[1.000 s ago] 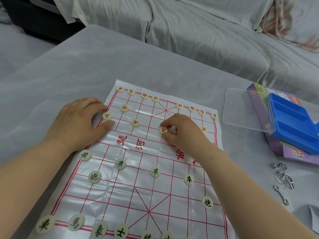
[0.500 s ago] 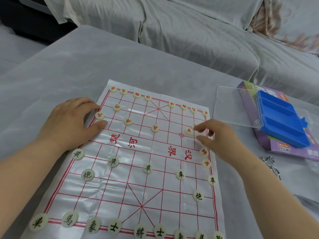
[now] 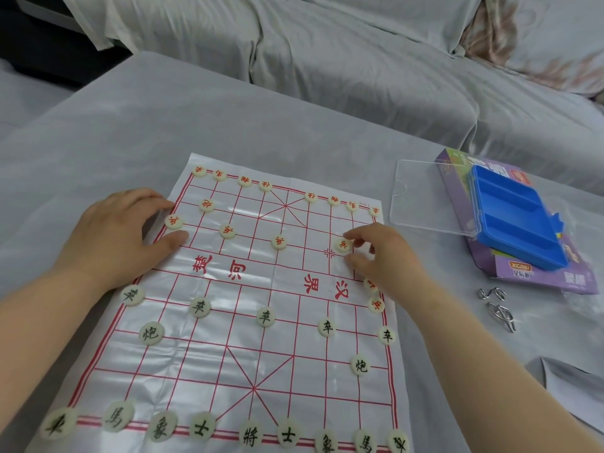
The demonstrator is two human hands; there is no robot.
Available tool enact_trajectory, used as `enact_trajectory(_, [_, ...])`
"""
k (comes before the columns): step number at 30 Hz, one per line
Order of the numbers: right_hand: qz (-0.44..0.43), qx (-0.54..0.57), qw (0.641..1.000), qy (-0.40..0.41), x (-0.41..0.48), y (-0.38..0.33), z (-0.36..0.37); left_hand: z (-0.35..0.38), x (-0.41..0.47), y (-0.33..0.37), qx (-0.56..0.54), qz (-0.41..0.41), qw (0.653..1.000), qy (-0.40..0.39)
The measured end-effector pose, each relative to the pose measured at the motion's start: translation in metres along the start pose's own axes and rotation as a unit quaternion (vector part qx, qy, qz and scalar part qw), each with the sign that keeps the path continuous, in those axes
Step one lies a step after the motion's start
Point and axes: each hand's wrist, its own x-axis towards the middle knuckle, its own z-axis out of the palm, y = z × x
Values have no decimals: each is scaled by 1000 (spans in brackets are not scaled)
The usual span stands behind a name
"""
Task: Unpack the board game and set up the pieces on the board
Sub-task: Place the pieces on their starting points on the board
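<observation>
At about two o'clock on the board (image 3: 228,341), the right hand (image 3: 385,256) hovers low, its forearm lying along the line from five o'clock, wrist bent slightly. Its fingers (image 3: 352,236) are curled narrow, with index and thumb pinching a red soldier piece (image 3: 342,245) that sits on a grid line just above the river text.

At ten o'clock the left hand (image 3: 121,233) lies palm down, fingers straight and loosely spread. It presses the board's left edge onto the table (image 3: 261,125), thumb and index either side of another red piece (image 3: 174,221).

Two loose red pieces (image 3: 376,304) lie at the board's right border, just beside the right wrist. The black pieces (image 3: 264,317) fill the six o'clock half.

Off the board at three o'clock sit a clear lid (image 3: 425,197), a blue tray (image 3: 513,217) and a purple box (image 3: 542,279).
</observation>
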Motion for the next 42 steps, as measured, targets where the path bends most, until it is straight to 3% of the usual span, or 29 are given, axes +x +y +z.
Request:
enact_trajectory(12, [-23, -40, 998, -32, 4, -13, 9, 2, 1, -2, 8, -1, 1000, 0])
enact_trajectory(17, [-57, -141, 988, -7, 2, -11, 10, 4, 2, -4, 14, 0, 1000, -2])
enact_trajectory(23, [-86, -20, 994, -57, -3, -5, 2, 6, 4, -9, 17, 11, 1000, 15])
enact_trajectory(37, [-36, -70, 997, 7, 5, -11, 16, 8, 5, -10, 16, 2, 1000, 3])
enact_trajectory(42, [-47, -36, 998, 10, 1, -8, 13, 7, 3, -9, 12, 7, 1000, 14])
